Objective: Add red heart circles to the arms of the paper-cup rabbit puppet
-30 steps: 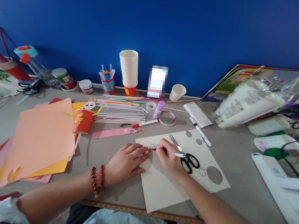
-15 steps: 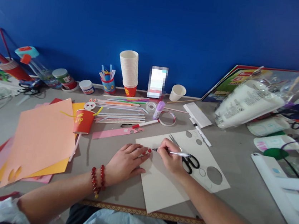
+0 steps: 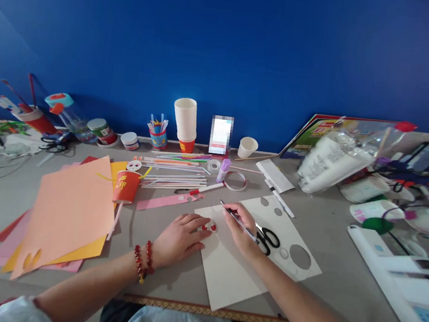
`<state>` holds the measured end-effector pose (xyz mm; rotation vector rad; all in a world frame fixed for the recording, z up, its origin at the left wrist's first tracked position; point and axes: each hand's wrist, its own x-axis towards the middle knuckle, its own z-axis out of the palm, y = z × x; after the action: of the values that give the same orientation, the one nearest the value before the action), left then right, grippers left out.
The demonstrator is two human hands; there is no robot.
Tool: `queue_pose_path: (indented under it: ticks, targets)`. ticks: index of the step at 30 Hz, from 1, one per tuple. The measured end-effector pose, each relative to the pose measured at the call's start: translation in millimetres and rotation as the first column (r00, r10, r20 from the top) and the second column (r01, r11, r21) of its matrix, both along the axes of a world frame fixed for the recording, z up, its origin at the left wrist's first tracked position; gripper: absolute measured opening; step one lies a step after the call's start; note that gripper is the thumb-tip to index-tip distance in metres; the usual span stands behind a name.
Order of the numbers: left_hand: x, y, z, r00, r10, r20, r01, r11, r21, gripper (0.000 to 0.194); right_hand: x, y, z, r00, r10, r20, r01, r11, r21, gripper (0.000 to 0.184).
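My left hand [image 3: 180,237] lies with its fingers stretched out, the fingertips resting on a small white paper disc [image 3: 213,224] that bears red spots. The disc sits on the left edge of a white sheet [image 3: 224,276]. In my right hand [image 3: 243,226] is a slim pen [image 3: 237,218], its tip pointing up and left, off the disc. Black-handled scissors [image 3: 275,238] lie on the sheet beside my right hand, which partly hides them. Round holes are cut in the sheet's right side.
Coloured paper sheets [image 3: 73,207] and a red paper cup with a rabbit face [image 3: 126,187] are on the left. Straws [image 3: 175,180], a glue stick [image 3: 223,171] and stacked cups [image 3: 185,121] stand or lie behind. A white power strip [image 3: 387,279] is on the right.
My right hand has drawn the pen tip away from the disc and tilted the pen, uncovering more red spots. My left hand stays on the disc. The whole view has shifted slightly.
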<state>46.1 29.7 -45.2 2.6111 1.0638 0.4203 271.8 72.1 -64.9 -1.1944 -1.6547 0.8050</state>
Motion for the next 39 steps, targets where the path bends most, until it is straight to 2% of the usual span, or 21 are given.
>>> queue_pose_path:
  ticks: [4,8,9,11,14,17,21,29,32,34,36,39]
  targets:
    - [0.1,-0.7,7.7,0.989,0.086,0.121,-0.078,0.995,-0.069,0.027,-2.8,1.3,8.1,0.999,0.038,0.003,-0.038,0.999,-0.028,0.022]
    - [-3.1,0.7,25.3,0.966,0.187,0.179,-0.172,0.980,-0.098,0.020,1.2,6.0,27.9,0.977,0.215,0.015,-0.209,0.964,-0.166,0.031]
    - [-4.7,0.3,31.3,0.968,0.192,0.162,-0.178,0.979,-0.101,0.020,4.5,6.8,34.2,0.968,0.246,0.054,-0.235,0.959,-0.160,0.031]
    - [-8.9,-2.7,43.4,0.977,0.183,0.111,-0.171,0.979,-0.111,0.019,14.1,7.5,46.8,0.944,0.259,0.206,-0.251,0.966,-0.064,0.028]
    - [-17.2,-12.0,55.8,0.982,0.175,0.076,-0.167,0.981,-0.103,0.017,31.1,6.6,61.7,0.863,0.173,0.475,-0.280,0.946,0.164,0.035]
    - [-27.3,-22.7,57.2,0.970,0.216,0.115,-0.205,0.974,-0.100,0.012,42.1,3.4,68.0,0.819,0.023,0.573,-0.238,0.923,0.304,0.037]
    - [-41.0,-31.5,52.6,0.939,0.278,0.202,-0.256,0.958,-0.128,0.012,43.3,-2.8,63.0,0.822,-0.096,0.561,-0.144,0.919,0.367,0.040]
    - [-55.2,-37.4,47.9,0.909,0.341,0.241,-0.316,0.939,-0.134,0.016,44.0,6.5,46.4,0.732,-0.182,0.656,-0.167,0.886,0.433,0.037]
    - [-53.4,-34.5,45.3,0.912,0.340,0.228,-0.313,0.939,-0.145,0.016,43.1,10.6,47.2,0.753,-0.159,0.638,-0.141,0.909,0.393,0.034]
    - [-49.3,-27.0,45.0,0.915,0.332,0.231,-0.306,0.941,-0.141,0.015,42.6,14.5,46.8,0.808,-0.130,0.575,-0.095,0.934,0.345,0.033]
    - [-43.2,-14.3,47.1,0.918,0.323,0.228,-0.301,0.945,-0.125,0.015,42.4,20.5,44.7,0.885,-0.090,0.456,-0.038,0.964,0.264,0.032]
    - [-33.0,10.9,54.0,0.928,0.341,0.151,-0.333,0.940,-0.073,0.020,39.9,28.9,40.7,0.978,-0.044,0.206,0.032,0.997,0.064,0.032]
